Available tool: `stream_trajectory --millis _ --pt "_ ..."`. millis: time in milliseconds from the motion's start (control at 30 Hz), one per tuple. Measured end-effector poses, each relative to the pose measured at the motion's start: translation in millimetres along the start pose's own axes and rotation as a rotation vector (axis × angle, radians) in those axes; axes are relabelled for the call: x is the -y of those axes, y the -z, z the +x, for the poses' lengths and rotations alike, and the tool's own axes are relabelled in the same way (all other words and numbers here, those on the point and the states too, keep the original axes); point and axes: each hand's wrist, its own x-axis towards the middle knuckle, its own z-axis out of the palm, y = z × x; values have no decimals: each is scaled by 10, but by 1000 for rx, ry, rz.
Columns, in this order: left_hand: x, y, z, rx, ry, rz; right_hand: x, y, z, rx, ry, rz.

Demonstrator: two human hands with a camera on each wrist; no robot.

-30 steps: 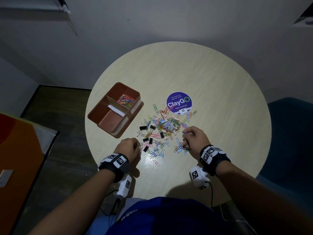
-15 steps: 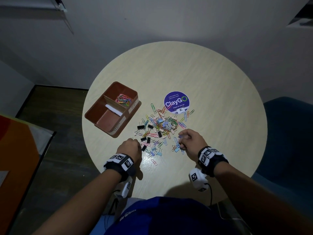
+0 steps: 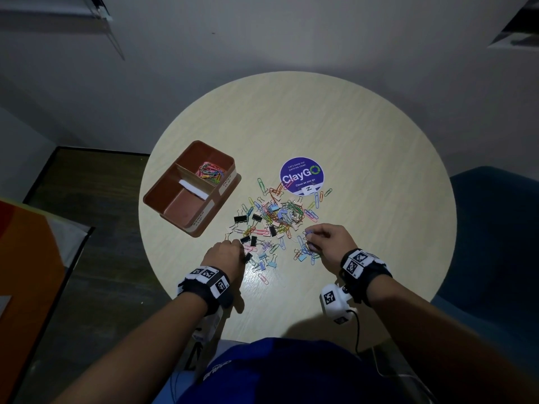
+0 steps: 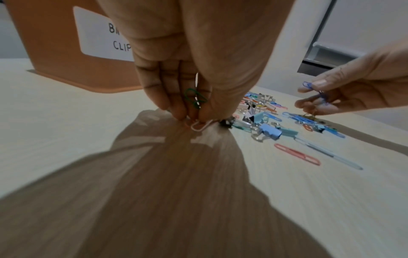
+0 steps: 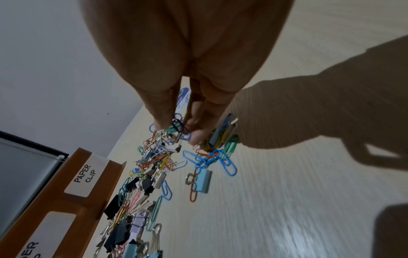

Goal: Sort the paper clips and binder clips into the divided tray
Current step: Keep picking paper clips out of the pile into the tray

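A pile of coloured paper clips and binder clips (image 3: 274,220) lies mid-table, in front of the brown divided tray (image 3: 163,196). The tray's far compartment holds paper clips (image 3: 208,173); its near one shows no clips. My left hand (image 3: 230,252) is at the pile's near-left edge, fingers curled round a green paper clip (image 4: 194,97) and pinching a white one (image 4: 198,126) on the table. My right hand (image 3: 318,237) hovers at the pile's near-right side and pinches blue paper clips (image 5: 180,126) between thumb and fingers.
The round table (image 3: 364,147) carries a purple ClayGO sticker (image 3: 302,176) behind the pile. The tray's labels read PAPER CLIP (image 5: 85,174) and, partly hidden, BINDER CLIP (image 4: 99,34). A blue chair (image 3: 495,228) stands at the right, an orange object (image 3: 26,258) at the left.
The head view shifted slightly. My right hand lifted a little with blue clips in its pinch; my left hand stayed at the pile's near-left edge, working on clips.
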Motion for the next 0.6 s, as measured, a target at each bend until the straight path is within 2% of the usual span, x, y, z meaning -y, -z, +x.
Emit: stream_trajectory --millis 233,467,600 --pt "36 22 4 19 113 -209 75 -7 -60 20 -41 101" --pt "55 81 -25 84 96 -229 166 -45 -114 29 -156 191" --pt "81 136 -48 77 68 -259 181 -54 -107 17 -205 172"
